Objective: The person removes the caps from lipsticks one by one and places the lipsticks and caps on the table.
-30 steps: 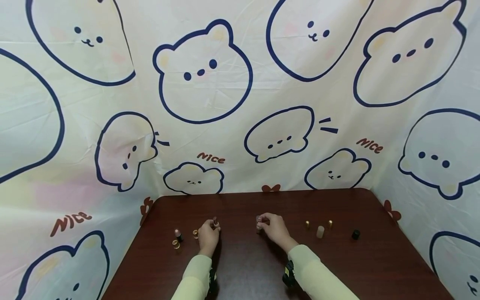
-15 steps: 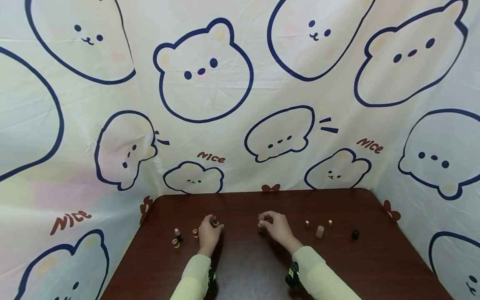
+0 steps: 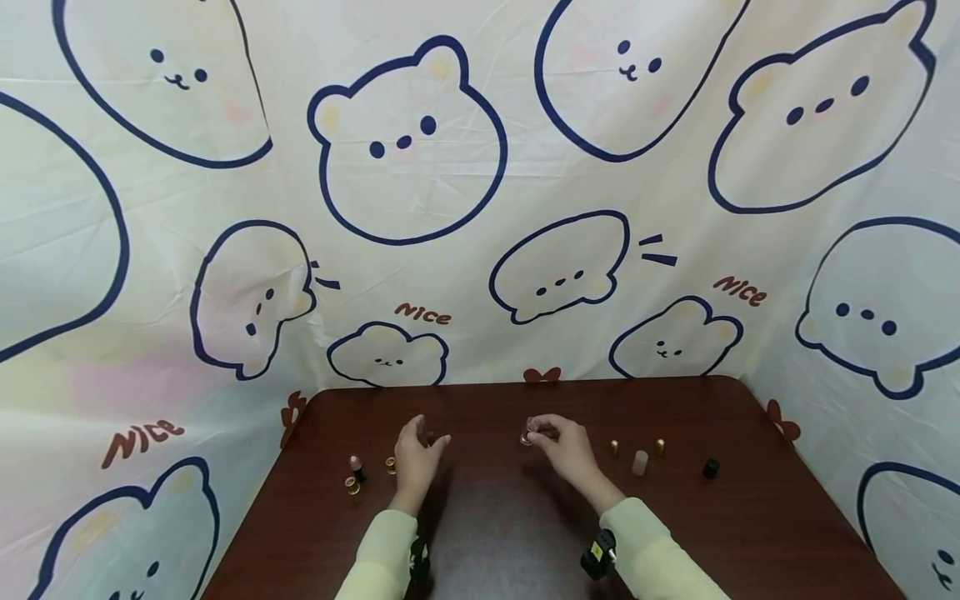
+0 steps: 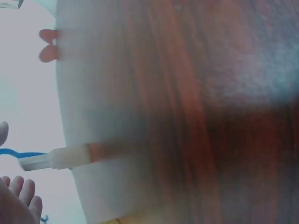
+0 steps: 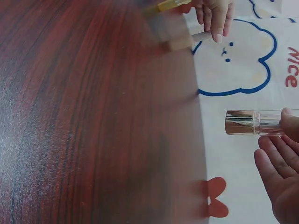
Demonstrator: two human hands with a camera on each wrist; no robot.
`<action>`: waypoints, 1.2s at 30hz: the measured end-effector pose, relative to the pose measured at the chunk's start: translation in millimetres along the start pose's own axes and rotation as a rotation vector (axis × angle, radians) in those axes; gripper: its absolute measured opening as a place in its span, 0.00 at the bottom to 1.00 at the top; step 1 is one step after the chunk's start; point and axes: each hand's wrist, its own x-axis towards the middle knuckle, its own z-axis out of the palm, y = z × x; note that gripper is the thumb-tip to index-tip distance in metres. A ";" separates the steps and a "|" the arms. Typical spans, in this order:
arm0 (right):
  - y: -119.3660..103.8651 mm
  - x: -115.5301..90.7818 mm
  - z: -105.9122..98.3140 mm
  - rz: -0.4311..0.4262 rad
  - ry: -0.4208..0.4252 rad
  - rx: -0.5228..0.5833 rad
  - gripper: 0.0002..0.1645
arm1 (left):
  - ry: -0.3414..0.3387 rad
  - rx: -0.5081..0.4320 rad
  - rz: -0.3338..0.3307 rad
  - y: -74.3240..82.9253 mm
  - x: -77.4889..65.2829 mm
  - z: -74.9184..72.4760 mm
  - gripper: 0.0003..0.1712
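My left hand (image 3: pixel 417 467) is held with thumb and fingers apart, on either side of an upright lipstick (image 4: pixel 70 157) with a beige middle and a silvery top. In the left wrist view its fingertips (image 4: pixel 27 189) stay clear of that lipstick, which the hand mostly hides in the head view. My right hand (image 3: pixel 566 454) pinches a lipstick tube (image 5: pixel 243 122) between thumb and fingers. The tube is see-through toward the hand, with a shiny rose-gold end pointing down, and is held above the table.
Left on the brown table (image 3: pixel 495 533) stand a pink-tipped lipstick (image 3: pixel 356 468) and two gold-ringed tubes (image 3: pixel 352 485). Farther right are two small gold caps (image 3: pixel 614 448), a frosted cap (image 3: pixel 640 463) and a dark cap (image 3: pixel 711 468). A bear-print cloth (image 3: pixel 465 275) surrounds the table.
My left hand has let go of its lipstick, its thumb and fingers spreading and moving slightly farther away. My right hand has raised its tube and shifted a little right.
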 end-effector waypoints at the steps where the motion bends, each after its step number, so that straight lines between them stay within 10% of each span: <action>1: -1.9 -0.3 -1.8 0.006 0.010 0.009 0.05 | 0.002 0.000 0.005 2.5 -0.1 -1.7 0.37; 21: -35.5 -5.6 -26.7 0.171 0.087 0.310 0.13 | 0.007 -0.199 0.157 47.0 -15.0 -3.6 0.32; 36: -54.6 -9.7 -30.4 0.193 0.117 0.655 0.20 | -0.252 -0.550 0.266 87.1 -29.1 2.4 0.31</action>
